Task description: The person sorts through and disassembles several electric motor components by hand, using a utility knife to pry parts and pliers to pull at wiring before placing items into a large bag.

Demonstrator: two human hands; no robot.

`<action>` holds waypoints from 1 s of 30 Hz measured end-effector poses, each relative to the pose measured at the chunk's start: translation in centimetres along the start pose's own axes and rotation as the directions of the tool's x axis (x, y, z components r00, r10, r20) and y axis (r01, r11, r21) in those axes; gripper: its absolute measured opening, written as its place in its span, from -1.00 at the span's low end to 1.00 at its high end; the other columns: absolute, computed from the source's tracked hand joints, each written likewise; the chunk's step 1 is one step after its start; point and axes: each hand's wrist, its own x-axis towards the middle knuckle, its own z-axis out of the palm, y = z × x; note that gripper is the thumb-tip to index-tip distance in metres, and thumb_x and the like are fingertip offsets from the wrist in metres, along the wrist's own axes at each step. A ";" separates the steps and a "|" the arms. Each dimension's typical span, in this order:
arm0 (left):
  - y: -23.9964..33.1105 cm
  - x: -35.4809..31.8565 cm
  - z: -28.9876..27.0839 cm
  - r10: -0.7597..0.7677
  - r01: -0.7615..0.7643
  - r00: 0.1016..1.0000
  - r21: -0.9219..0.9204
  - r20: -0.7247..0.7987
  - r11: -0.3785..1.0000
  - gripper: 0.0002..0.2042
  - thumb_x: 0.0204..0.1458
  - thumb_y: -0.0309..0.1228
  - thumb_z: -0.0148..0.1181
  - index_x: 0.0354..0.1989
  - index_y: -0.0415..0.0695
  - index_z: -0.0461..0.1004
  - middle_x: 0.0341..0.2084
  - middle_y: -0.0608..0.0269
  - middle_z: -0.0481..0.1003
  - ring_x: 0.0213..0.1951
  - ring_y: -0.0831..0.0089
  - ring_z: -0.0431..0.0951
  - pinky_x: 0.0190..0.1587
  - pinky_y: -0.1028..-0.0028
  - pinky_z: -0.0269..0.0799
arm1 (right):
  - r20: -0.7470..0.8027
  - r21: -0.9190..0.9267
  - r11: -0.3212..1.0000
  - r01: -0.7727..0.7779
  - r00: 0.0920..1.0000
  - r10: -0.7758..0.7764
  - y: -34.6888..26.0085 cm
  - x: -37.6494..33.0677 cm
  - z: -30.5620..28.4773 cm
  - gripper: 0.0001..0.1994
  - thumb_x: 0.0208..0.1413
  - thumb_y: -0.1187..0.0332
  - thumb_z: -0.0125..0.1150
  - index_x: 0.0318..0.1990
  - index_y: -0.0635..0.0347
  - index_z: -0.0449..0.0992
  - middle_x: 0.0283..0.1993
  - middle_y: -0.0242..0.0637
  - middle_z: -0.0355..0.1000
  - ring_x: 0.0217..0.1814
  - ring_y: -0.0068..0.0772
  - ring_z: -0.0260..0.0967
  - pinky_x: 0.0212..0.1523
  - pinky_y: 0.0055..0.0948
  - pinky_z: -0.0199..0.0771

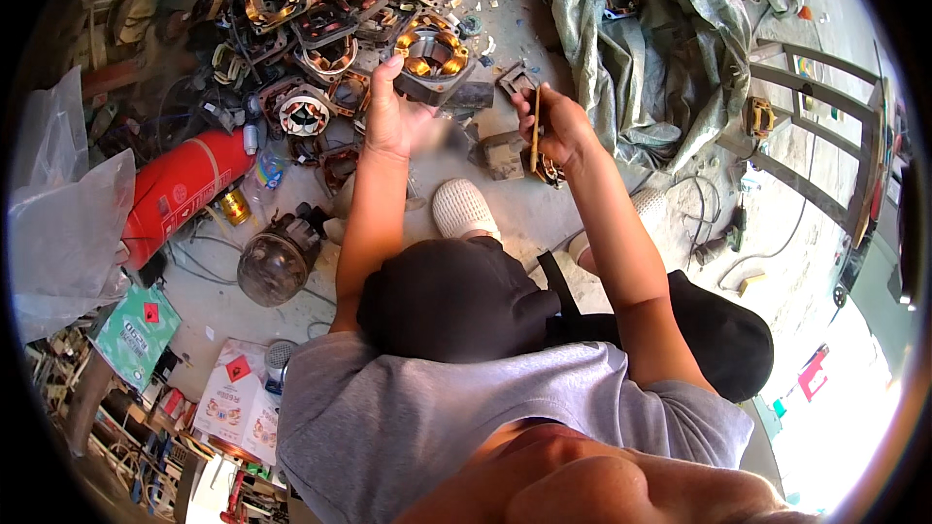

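Centrally, a motor stator (pixel 430 56) with copper-coloured windings in a grey square frame sits on the concrete floor (pixel 544 223), at the near edge of a pile of similar stators (pixel 320 10). The person's left hand (pixel 390 116) is raised just in front of it: the index finger extends upward and its tip lies against the stator's left corner, while the remaining fingers curl loosely toward the palm. Part of the palm is blurred, so it cannot be told whether anything is held inside it.

The right hand (pixel 553 128) is closed around a thin wooden stick (pixel 535 126), held nearly upright; the stick's upper end projects above the knuckles and its lower end drops below the hand. The stick is apart from the stator, to its right. A small grey metal block (pixel 502 154) lies on the floor just beside the right hand, and a small square frame piece (pixel 515 79) lies just above it.

Outward to the left, a red cylinder (pixel 180 189) lies on its side, with a dark round motor housing (pixel 275 264) near it. A white shoe (pixel 464 208) rests between the forearms. A crumpled grey-green tarpaulin (pixel 641 49) lies to the right, with a metal frame (pixel 815 136) beyond it.
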 end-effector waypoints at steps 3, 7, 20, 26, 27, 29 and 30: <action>-0.4 -0.2 0.4 -0.042 0.047 0.999 -0.193 0.028 0.980 -0.49 0.03 -0.17 0.12 0.12 -0.18 0.31 -0.03 0.07 0.46 -0.01 0.16 0.49 0.10 0.11 0.40 | 0.027 -0.107 0.980 0.165 0.986 -0.163 0.3 -1.4 1.4 -0.74 0.37 0.20 -0.11 -0.10 0.20 0.38 -0.25 -0.25 0.48 -0.34 -0.51 0.41 -0.35 -0.54 0.50; -0.8 -0.7 1.2 -0.034 0.032 0.999 -0.184 -0.012 0.982 -0.51 0.10 -0.13 0.04 0.14 -0.18 0.29 -0.02 0.06 0.45 0.03 0.15 0.48 0.10 0.05 0.40 | 0.282 -0.434 0.748 0.503 0.864 -0.418 0.4 -4.4 5.0 -0.77 0.30 0.17 0.06 -0.17 0.17 0.41 -0.29 -0.39 0.48 -0.34 -0.61 0.41 -0.35 -0.57 0.48; -2.0 -1.4 3.9 0.350 -0.348 0.937 0.094 -0.011 0.933 -0.47 0.19 -0.14 -0.09 0.26 -0.20 0.18 0.01 0.08 0.42 0.01 0.28 0.47 0.09 0.25 0.41 | 0.516 -0.655 0.038 0.754 0.484 -0.707 2.9 -7.1 7.5 -0.72 0.12 0.39 0.24 -0.06 0.32 0.42 -0.40 -0.07 0.50 -0.39 -0.15 0.53 -0.34 -0.33 0.47; -2.3 -2.0 4.6 0.368 -0.359 0.928 0.125 -0.058 0.925 -0.46 0.20 -0.09 -0.12 0.24 -0.20 0.19 0.02 0.07 0.41 0.00 0.27 0.47 0.07 0.25 0.42 | 0.487 -0.669 0.051 0.741 0.489 -0.724 2.8 -7.1 7.4 -0.76 0.10 0.42 0.24 -0.10 0.32 0.46 -0.43 -0.09 0.52 -0.46 -0.33 0.51 -0.41 -0.41 0.45; -2.3 -2.2 4.8 0.363 -0.354 0.930 0.115 -0.064 0.928 -0.46 0.20 -0.08 -0.13 0.24 -0.20 0.19 0.02 0.07 0.41 0.00 0.27 0.47 0.07 0.25 0.42 | 0.475 -0.662 0.056 0.748 0.476 -0.740 2.6 -6.7 7.2 -0.77 0.10 0.42 0.24 -0.12 0.33 0.46 -0.42 -0.09 0.52 -0.47 -0.34 0.50 -0.42 -0.42 0.44; -2.4 -2.3 5.2 0.373 -0.361 0.924 0.135 -0.080 0.923 -0.45 0.20 -0.04 -0.14 0.23 -0.21 0.21 0.01 0.07 0.41 0.01 0.26 0.46 0.07 0.24 0.42 | 0.439 -0.650 0.142 0.747 0.521 -0.732 2.5 -6.2 6.6 -0.83 0.11 0.41 0.24 -0.23 0.32 0.45 -0.30 -0.08 0.57 -0.43 -0.49 0.47 -0.40 -0.45 0.44; -2.4 -2.3 5.0 0.368 -0.359 0.928 0.112 -0.067 0.927 -0.45 0.20 -0.04 -0.14 0.22 -0.21 0.21 0.01 0.06 0.41 0.01 0.25 0.46 0.07 0.24 0.42 | 0.423 -0.589 0.229 0.775 0.537 -0.730 2.6 -6.2 6.6 -0.84 0.12 0.41 0.24 -0.25 0.32 0.43 -0.25 -0.08 0.57 -0.40 -0.52 0.47 -0.38 -0.45 0.45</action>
